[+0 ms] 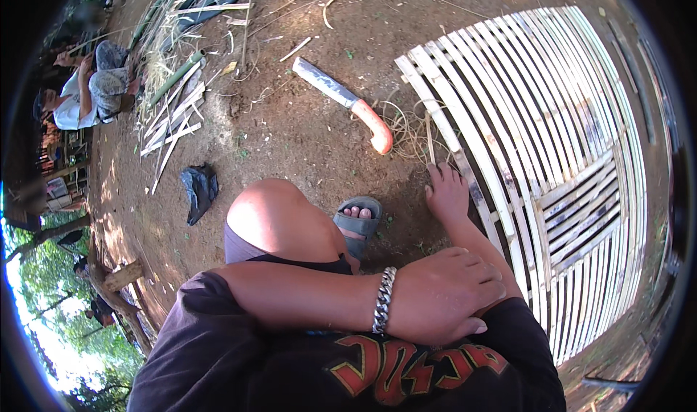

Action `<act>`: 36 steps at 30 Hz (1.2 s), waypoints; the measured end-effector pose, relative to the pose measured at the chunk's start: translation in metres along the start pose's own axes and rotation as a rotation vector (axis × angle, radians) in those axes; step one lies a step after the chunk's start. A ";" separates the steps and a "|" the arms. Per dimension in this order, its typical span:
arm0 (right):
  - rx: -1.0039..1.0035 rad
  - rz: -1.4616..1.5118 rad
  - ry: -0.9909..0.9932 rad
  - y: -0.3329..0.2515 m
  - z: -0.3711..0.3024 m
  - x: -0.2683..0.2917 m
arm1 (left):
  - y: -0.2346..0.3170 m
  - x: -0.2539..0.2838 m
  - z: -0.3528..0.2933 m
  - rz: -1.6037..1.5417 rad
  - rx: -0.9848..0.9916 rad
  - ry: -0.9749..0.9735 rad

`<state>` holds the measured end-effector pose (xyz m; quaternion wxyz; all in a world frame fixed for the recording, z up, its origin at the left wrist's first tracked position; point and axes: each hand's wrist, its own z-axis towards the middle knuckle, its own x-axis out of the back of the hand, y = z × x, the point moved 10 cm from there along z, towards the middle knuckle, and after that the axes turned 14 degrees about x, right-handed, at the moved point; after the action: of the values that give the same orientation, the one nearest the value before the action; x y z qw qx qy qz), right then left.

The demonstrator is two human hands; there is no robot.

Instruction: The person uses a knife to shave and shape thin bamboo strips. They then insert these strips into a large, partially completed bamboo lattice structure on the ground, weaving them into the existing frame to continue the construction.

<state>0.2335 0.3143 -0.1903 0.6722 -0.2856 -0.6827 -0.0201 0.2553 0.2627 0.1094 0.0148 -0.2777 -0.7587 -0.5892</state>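
Panel of pale, flat wooden slats (573, 183) lies at your three o'clock, seemingly mostly assembled; any fastening left can't be judged. Your right hand (448, 196) is beside its nine-o'clock edge, fingers slightly spread; whether that grip pinches the thin tan strip (430, 142) isn't clear. Your left hand (443, 296) drapes loosely over your right forearm (475, 239). An orange-handled steel machete (343, 95) lies unheld at twelve.

Lettering (420, 372) is printed across the chest of the dark shirt (232, 368), at the near side of the scene. The characters are large, red and yellow-edged; the full wording cannot be made out.
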 end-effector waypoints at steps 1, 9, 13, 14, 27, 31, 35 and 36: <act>-0.005 0.020 -0.011 -0.003 0.001 -0.005 | -0.001 -0.001 -0.002 -0.002 0.003 -0.029; 0.169 0.345 0.036 -0.024 0.001 -0.032 | 0.000 0.064 -0.050 0.136 -0.022 0.161; 0.224 0.619 0.028 -0.049 0.002 -0.035 | -0.039 0.146 -0.134 0.051 0.102 0.467; 0.252 0.621 0.024 -0.054 0.004 -0.033 | -0.055 0.158 -0.150 0.127 0.175 0.524; 0.055 0.435 -0.104 -0.087 0.035 0.053 | -0.034 0.127 -0.212 -0.215 0.391 0.348; -0.149 0.449 0.187 -0.102 0.054 0.141 | -0.039 0.085 -0.227 -0.366 0.595 0.273; -0.348 0.255 0.114 -0.113 0.021 0.202 | -0.041 0.046 -0.237 -0.428 0.729 0.153; -0.267 0.230 0.081 -0.121 0.006 0.212 | -0.045 0.034 -0.238 -0.430 0.755 0.146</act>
<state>0.1915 0.2923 0.0496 0.6531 -0.4477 -0.6091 -0.0450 0.1346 0.0551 0.1539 0.0458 -0.0462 -0.9582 -0.2786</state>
